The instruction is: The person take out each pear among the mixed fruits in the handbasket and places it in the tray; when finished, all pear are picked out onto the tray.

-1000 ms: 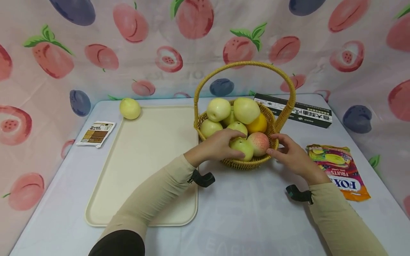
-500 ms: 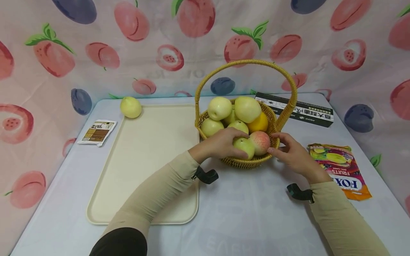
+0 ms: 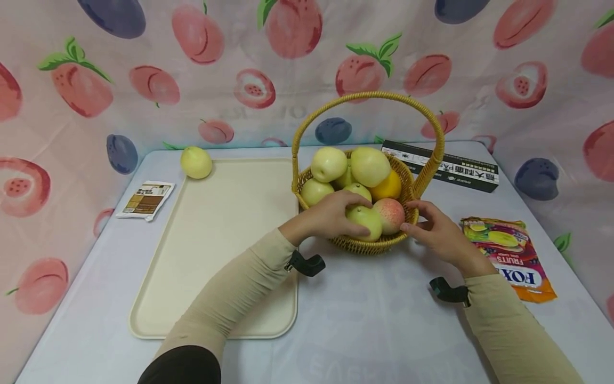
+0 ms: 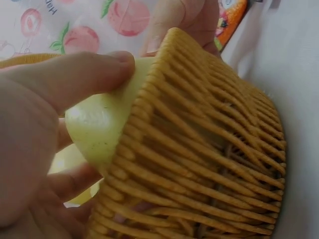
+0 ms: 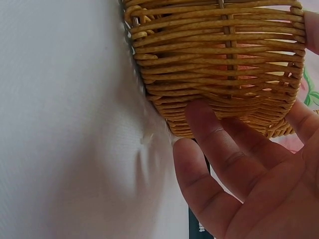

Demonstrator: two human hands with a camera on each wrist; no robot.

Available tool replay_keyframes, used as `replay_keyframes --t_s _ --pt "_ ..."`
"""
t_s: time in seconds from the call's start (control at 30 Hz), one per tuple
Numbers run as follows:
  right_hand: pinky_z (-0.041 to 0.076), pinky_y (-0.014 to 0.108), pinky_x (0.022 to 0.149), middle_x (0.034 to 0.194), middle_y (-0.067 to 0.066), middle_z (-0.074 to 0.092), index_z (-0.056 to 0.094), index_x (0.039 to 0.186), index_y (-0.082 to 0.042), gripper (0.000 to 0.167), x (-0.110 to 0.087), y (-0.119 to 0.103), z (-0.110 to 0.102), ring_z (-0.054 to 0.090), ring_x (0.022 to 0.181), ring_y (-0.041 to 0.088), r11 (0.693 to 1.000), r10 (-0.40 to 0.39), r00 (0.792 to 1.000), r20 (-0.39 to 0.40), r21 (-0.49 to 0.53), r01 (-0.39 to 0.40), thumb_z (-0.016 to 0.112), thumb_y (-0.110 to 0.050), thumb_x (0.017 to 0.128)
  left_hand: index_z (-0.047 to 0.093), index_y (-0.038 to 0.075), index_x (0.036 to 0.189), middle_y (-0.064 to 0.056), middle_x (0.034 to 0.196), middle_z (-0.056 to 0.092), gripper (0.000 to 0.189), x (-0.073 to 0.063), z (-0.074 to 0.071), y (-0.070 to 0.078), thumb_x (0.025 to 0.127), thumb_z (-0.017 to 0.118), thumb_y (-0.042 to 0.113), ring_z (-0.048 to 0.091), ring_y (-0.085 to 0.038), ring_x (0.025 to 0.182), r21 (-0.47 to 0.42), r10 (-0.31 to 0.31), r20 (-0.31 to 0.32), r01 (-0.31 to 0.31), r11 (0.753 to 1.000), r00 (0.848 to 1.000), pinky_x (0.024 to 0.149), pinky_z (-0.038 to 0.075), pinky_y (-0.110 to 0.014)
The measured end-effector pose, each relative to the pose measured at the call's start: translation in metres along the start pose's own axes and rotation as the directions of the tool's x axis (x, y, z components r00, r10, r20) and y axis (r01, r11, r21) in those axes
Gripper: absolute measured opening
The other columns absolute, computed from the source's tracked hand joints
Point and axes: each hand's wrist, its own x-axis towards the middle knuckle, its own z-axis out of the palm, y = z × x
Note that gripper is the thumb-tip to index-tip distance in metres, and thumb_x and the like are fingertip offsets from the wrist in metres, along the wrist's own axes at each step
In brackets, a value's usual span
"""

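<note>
A yellow wicker basket [image 3: 352, 245] with a tall arched handle stands right of the tray, heaped with fruit. At its front, my left hand [image 3: 331, 216] grips a pale green apple [image 3: 366, 221], thumb on the near side and fingers behind. The left wrist view shows this apple [image 4: 97, 124] sitting just inside the woven rim. My right hand [image 3: 438, 234] holds the basket's right side, with fingers [image 5: 209, 127] against the outer weave and the thumb near the rim. Beside the gripped apple lie a pinkish peach [image 3: 389, 216] and an orange [image 3: 389, 185], with several pale green-yellow fruits [image 3: 328, 163] behind.
A cream tray [image 3: 225, 224] lies on the left, with a yellow-green fruit [image 3: 196, 162] at its far left corner. A small white-and-brown packet [image 3: 146, 200] is beside it. Behind the basket lies a black box [image 3: 472, 176]; at right, a candy bag [image 3: 510, 256].
Both hands keep nearly the same places at the basket. The left hand shifts slightly with the apple, which stays at the basket's front.
</note>
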Motion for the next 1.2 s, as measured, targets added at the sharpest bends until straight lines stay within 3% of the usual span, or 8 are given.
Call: replay_keyframes --t_s 0.2,0.53,0.8,1.1,1.2 --pt "0.047 0.045 0.089 0.156 0.022 0.031 0.029 0.154 -0.008 0.07 0.0 0.0 0.001 0.051 0.12 0.04 1.0 -0.013 1.0 -0.003 0.007 0.013 0.061 -0.041 0.1 0.061 0.009 0.135 -0.002 0.134 0.058 0.054 -0.002 -0.008 0.003 0.088 0.079 0.028 0.052 -0.013 0.118 -0.065 0.017 -0.002 -0.017 0.998 1.0 0.098 0.04 -0.022" --pt "0.047 0.04 0.087 0.155 0.022 0.032 0.03 0.154 -0.007 0.069 0.001 0.0 0.001 0.052 0.117 0.038 1.0 -0.028 1.0 -0.006 0.004 0.028 0.061 -0.039 0.101 0.063 0.011 0.134 0.001 0.134 0.06 0.052 -0.001 -0.017 0.012 0.088 0.079 0.03 0.053 -0.014 0.12 -0.095 0.019 -0.011 -0.02 0.995 1.0 0.101 0.04 -0.023" --pt "0.048 0.038 0.085 0.153 0.023 0.034 0.03 0.153 -0.007 0.068 0.001 -0.001 0.0 0.053 0.117 0.038 1.0 -0.028 1.0 -0.005 0.004 0.028 0.061 -0.038 0.101 0.062 0.012 0.135 0.003 0.132 0.061 0.052 0.008 -0.008 0.018 0.09 0.077 0.033 0.054 -0.011 0.118 -0.117 0.02 -0.009 -0.021 0.993 1.0 0.099 0.041 -0.022" --pt "0.048 0.037 0.085 0.154 0.024 0.032 0.029 0.153 -0.006 0.067 0.0 0.002 0.0 0.053 0.117 0.039 0.999 -0.041 0.999 -0.004 0.011 0.041 0.06 -0.037 0.102 0.056 0.015 0.144 0.001 0.138 0.058 0.05 0.015 0.004 0.022 0.099 0.064 0.037 0.05 -0.01 0.123 -0.062 0.029 0.008 -0.029 0.998 1.0 0.103 0.037 -0.023" --pt "0.048 0.038 0.085 0.154 0.024 0.033 0.03 0.153 -0.006 0.068 0.0 0.002 0.0 0.053 0.117 0.039 0.999 -0.041 0.999 -0.006 0.013 0.041 0.06 -0.037 0.101 0.054 0.014 0.145 0.0 0.134 0.06 0.052 0.014 0.006 0.025 0.099 0.065 0.036 0.053 -0.01 0.117 -0.081 0.029 0.011 -0.028 0.996 1.0 0.098 0.04 -0.022"
